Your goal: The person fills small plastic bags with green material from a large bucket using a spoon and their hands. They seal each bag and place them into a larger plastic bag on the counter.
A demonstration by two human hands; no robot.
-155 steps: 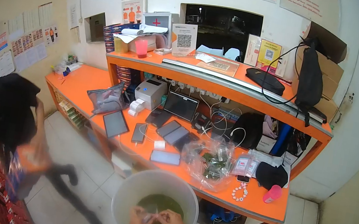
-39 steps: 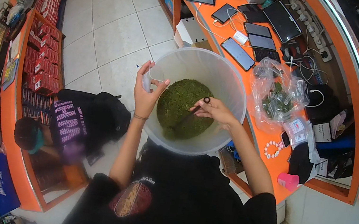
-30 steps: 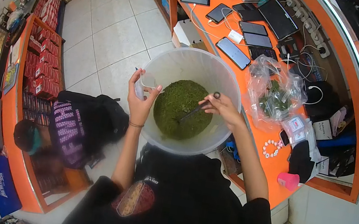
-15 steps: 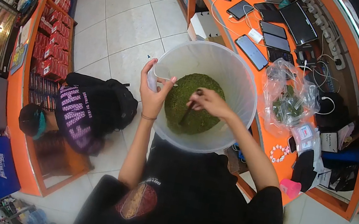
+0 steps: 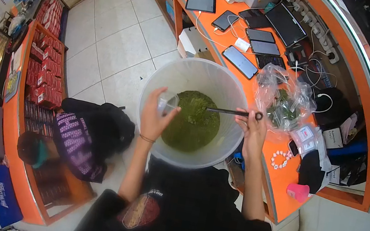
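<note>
A large translucent plastic bucket (image 5: 219,144) stands in front of my body, with finely chopped green material (image 5: 187,133) at its bottom. My left hand (image 5: 150,122) is over the bucket's left side, thumb and fingers curled round a small clear plastic cup (image 5: 167,101). From the right, my right hand (image 5: 253,135) grips a dark spoon (image 5: 232,112) near the end of its handle. The spoon lies level across the bucket's opening and points left toward the cup. A mound of the green material covers its bowl.
Phones (image 5: 240,62), a tablet (image 5: 202,0) and cables lie on the orange counter (image 5: 272,180) at right. Nearer are a clear bag of green leaves (image 5: 280,107), a bracelet (image 5: 280,160) and a pink cup (image 5: 297,192). Another person (image 5: 86,140) crouches by the left shelves.
My right hand has lifted the spoon out of the green material with a heap on it and moved right and back. The left hand has brought the clear cup inward over the bucket.
</note>
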